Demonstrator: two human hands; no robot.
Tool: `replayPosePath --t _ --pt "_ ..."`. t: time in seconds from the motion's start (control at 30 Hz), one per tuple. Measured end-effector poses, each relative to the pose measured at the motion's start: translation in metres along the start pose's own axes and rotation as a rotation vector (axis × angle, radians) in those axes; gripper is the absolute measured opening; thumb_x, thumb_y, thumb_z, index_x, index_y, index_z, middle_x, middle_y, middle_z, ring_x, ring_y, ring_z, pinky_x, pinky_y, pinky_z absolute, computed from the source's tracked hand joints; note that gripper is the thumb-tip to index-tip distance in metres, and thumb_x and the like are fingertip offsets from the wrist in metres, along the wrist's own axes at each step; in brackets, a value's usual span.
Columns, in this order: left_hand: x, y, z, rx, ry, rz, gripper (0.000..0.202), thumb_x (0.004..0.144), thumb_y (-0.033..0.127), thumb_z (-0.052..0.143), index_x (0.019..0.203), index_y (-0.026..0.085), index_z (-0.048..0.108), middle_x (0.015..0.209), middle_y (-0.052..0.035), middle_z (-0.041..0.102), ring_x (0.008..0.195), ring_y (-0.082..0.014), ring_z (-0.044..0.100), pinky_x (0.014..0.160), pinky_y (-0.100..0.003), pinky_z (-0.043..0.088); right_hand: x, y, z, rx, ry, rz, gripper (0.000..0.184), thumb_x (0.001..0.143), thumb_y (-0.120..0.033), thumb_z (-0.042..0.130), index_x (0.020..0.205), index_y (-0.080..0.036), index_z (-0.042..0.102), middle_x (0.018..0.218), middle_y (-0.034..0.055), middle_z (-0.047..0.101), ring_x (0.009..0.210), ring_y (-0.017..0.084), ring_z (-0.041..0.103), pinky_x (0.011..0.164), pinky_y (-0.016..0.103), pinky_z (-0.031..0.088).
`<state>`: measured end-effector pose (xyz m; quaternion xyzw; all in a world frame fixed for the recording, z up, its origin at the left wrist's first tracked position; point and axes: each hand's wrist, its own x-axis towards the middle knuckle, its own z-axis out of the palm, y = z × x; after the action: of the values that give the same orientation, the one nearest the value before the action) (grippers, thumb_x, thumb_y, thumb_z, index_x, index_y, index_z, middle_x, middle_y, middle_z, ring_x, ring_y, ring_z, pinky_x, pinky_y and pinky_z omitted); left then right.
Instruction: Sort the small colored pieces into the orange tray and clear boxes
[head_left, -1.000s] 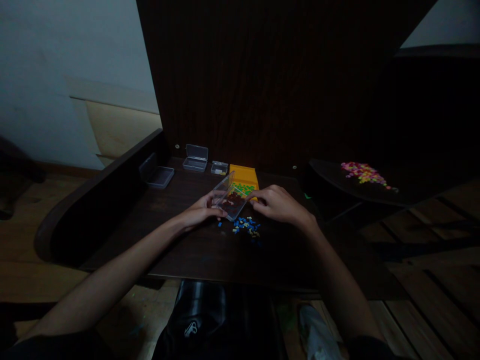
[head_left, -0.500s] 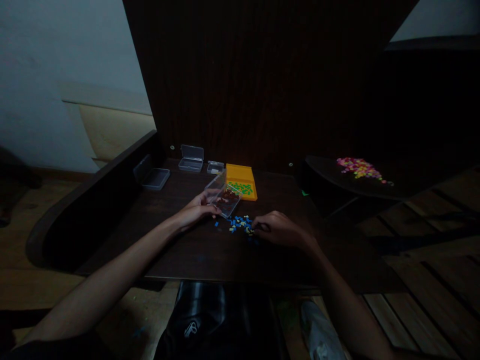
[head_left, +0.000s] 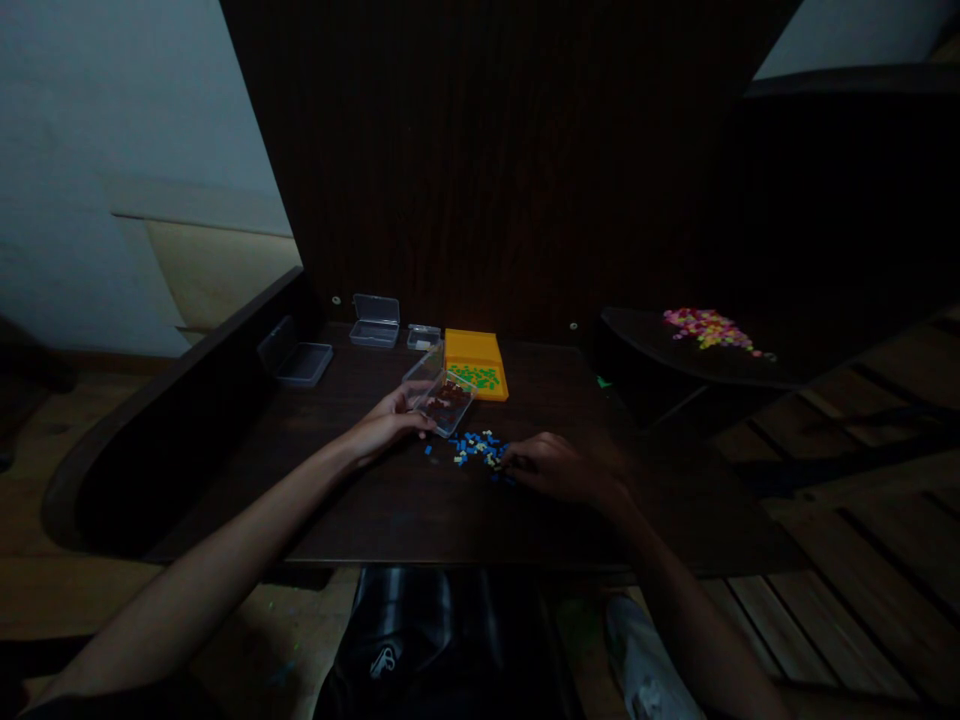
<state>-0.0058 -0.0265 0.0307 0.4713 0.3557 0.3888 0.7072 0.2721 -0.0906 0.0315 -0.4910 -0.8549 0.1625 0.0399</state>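
Observation:
My left hand [head_left: 391, 418] grips a clear plastic box [head_left: 455, 420] with its hinged lid raised, tilted above the dark tabletop. Small dark red-brown pieces [head_left: 444, 397] lie inside that box. Right of it, a loose pile of small blue and pale yellow pieces [head_left: 474, 447] is spread on the wood. My right hand [head_left: 551, 465] is at the pile's right edge with its fingers pinched together and touching the pieces; whatever is between the fingertips is too small and dark to make out. Behind the clear box stands an open yellow box [head_left: 495, 385] holding small green pieces [head_left: 476, 376].
Open clear boxes stand at the back left: one near the side rail [head_left: 306, 365], another [head_left: 375, 335] by the back panel, and a smaller one [head_left: 424, 337]. On a raised dark ledge [head_left: 637, 345] at right lies a heap of pink and yellow pieces [head_left: 709, 328].
The whole view has shifted slightly. My right hand stays pinched at the pile, its fingers a little lower over the pieces. My left hand still holds the clear box.

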Motion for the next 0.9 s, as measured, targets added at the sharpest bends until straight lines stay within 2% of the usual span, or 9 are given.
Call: replayPosePath --t 0.17,0.33,0.47,0.6,0.77,0.9 --pt "-0.001 0.0 0.001 -0.016 -0.014 0.005 0.065 0.059 0.004 0.072 0.12 0.015 0.052 0.11 -0.01 0.07 0.074 -0.0129 0.065 0.059 -0.023 0.046 0.003 0.006 0.0 0.003 0.012 -0.062 0.014 0.09 -0.023 0.057 0.096 -0.021 0.07 0.085 0.0021 0.07 0.077 0.014 0.061 0.073 0.025 0.04" --pt "-0.001 0.001 0.002 -0.005 -0.024 0.004 0.067 0.059 0.004 0.074 0.121 0.015 0.052 0.11 -0.0095 0.07 0.076 -0.0135 0.065 0.059 -0.023 0.046 0.013 -0.002 -0.022 0.096 0.044 -0.063 0.012 0.091 -0.023 0.056 0.095 -0.018 0.066 0.074 -0.0003 0.062 0.063 0.011 0.053 0.06 0.022 0.034" --pt "-0.002 0.0 0.002 0.0 -0.03 -0.003 0.066 0.059 0.005 0.074 0.12 0.015 0.053 0.108 -0.0077 0.07 0.078 -0.0138 0.066 0.061 -0.023 0.046 0.029 -0.017 -0.042 0.151 0.183 -0.143 0.009 0.091 -0.021 0.056 0.094 -0.016 0.063 0.08 0.0019 0.062 0.07 0.012 0.054 0.064 0.023 0.038" --pt "-0.001 -0.004 0.0 0.008 -0.018 -0.003 0.067 0.058 0.006 0.076 0.12 0.016 0.052 0.101 -0.0045 0.07 0.077 -0.0143 0.065 0.062 -0.025 0.048 0.052 -0.032 -0.048 0.126 0.241 -0.243 0.008 0.09 -0.019 0.057 0.094 -0.016 0.063 0.089 0.0039 0.063 0.074 0.013 0.054 0.069 0.024 0.039" --pt "0.0 -0.007 -0.002 0.008 -0.036 0.015 0.069 0.057 0.006 0.079 0.119 0.016 0.052 0.094 -0.0022 0.068 0.073 -0.0129 0.064 0.062 -0.024 0.048 0.079 -0.043 -0.045 0.078 0.185 -0.295 0.006 0.085 -0.014 0.063 0.09 -0.015 0.065 0.084 0.0019 0.061 0.076 0.014 0.053 0.07 0.024 0.037" --pt "0.001 -0.008 -0.002 0.006 -0.054 0.03 0.067 0.057 0.006 0.079 0.118 0.016 0.052 0.087 0.0007 0.067 0.067 -0.0101 0.062 0.061 -0.024 0.048 0.09 -0.046 -0.048 0.08 0.121 -0.298 0.008 0.083 -0.013 0.064 0.09 -0.015 0.065 0.081 0.0008 0.059 0.075 0.013 0.052 0.067 0.023 0.035"
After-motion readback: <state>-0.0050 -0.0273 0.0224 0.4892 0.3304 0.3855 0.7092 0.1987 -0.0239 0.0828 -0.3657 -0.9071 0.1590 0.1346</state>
